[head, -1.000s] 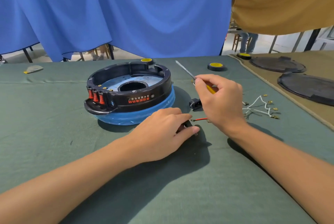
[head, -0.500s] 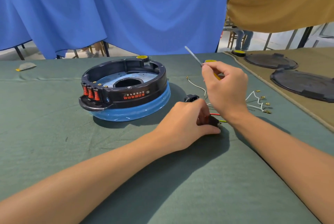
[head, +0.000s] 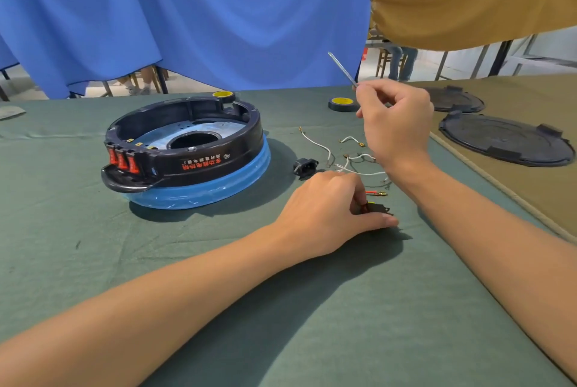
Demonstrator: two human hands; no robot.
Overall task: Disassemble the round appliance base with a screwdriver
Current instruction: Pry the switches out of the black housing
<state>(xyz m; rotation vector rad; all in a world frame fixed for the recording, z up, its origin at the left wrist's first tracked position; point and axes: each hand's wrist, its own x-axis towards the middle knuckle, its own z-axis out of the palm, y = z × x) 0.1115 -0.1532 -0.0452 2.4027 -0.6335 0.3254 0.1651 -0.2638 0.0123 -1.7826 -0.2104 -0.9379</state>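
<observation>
The round appliance base (head: 187,152) sits on the green-covered desk (head: 93,246) in the left centre of the frame. It is a black ring over a blue-wrapped lower part, with red switches (head: 123,160) on its left side, and neither hand touches it.

The right hand (head: 396,124) is raised in the upper right of centre, its fingers curled round the screwdriver (head: 342,68). The metal shaft slants up and to the left out of the fist, and the handle is hidden inside it.

The left hand (head: 331,214) rests on the desk at centre right, below the right hand, and pinches a small black part (head: 379,208) between thumb and curled fingers.

Loose white wires (head: 318,144) and a short red wire (head: 373,193) lie between the two hands, and a black socket (head: 305,166) lies just beside the base.

One yellow-topped tape roll (head: 342,104) lies near the right hand, and another (head: 223,95) sits behind the base. Two dark round covers (head: 505,139) lie at the right edge. A blue curtain (head: 187,11) hangs behind the desk.
</observation>
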